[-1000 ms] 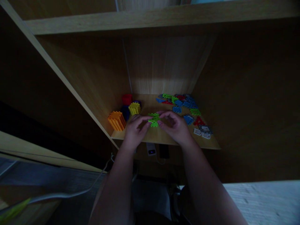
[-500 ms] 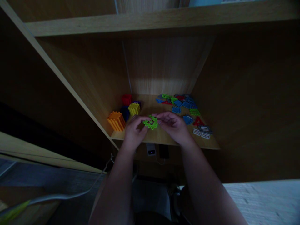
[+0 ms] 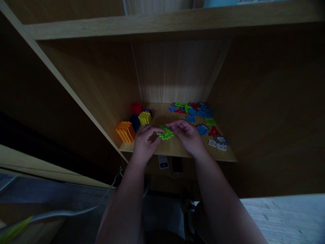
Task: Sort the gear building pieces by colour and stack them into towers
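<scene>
A lime-green interlocking building tile (image 3: 166, 134) with toothed edges is held just above the front of the wooden shelf. My left hand (image 3: 146, 140) pinches its left side between thumb and fingers. At its upper right edge, my right hand (image 3: 186, 135) has its fingertips closed on it. Left of my hands stand an orange stack of tiles (image 3: 125, 131), a yellow stack (image 3: 145, 118), a red piece (image 3: 137, 108) and a dark blue piece (image 3: 135, 122). Loose blue tiles (image 3: 202, 129) lie to the right of my right hand.
Red triangular pieces (image 3: 214, 131), white lattice pieces (image 3: 221, 147) and a green tile (image 3: 210, 121) lie at the shelf's right. A mixed pile is behind them. Tall side panels flank the shelf (image 3: 175, 149). Below it are a white device (image 3: 163, 162) and a cable.
The green tile has tilted flatter between my fingers and shifted slightly right. Both hands stay almost in place.
</scene>
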